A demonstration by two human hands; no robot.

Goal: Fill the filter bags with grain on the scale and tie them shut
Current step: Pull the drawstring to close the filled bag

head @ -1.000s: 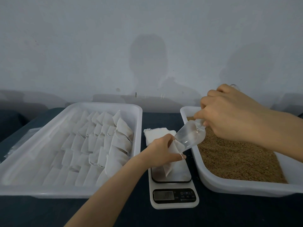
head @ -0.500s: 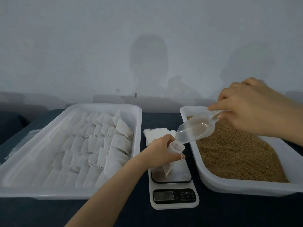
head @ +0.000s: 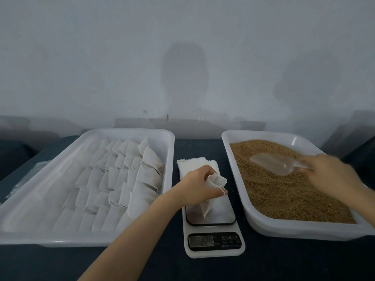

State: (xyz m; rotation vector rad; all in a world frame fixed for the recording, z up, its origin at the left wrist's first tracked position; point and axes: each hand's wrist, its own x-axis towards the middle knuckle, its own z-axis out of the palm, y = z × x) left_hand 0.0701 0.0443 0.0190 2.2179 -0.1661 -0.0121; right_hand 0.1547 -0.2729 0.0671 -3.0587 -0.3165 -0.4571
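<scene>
Left hand (head: 194, 187) grips a filter bag (head: 216, 182) by the neck, mouth held open and facing up, drawstring looped off the fingers. The bag's lower end rests on the platform of the scale (head: 215, 248); display digits too blurred to read. Right hand (head: 332, 175) is motion-blurred and holds a clear scoop (head: 278, 163) by the handle, with the bowl low over the grain (head: 284, 195) in the right tray (head: 284, 230). Can't tell if the scoop touches the grain. Stack of empty bags (head: 192, 162) lies just behind the scale. Left tray (head: 60, 239) holds rows of filled bags (head: 150, 165). Everything sits on a dark tabletop (head: 263, 266).
</scene>
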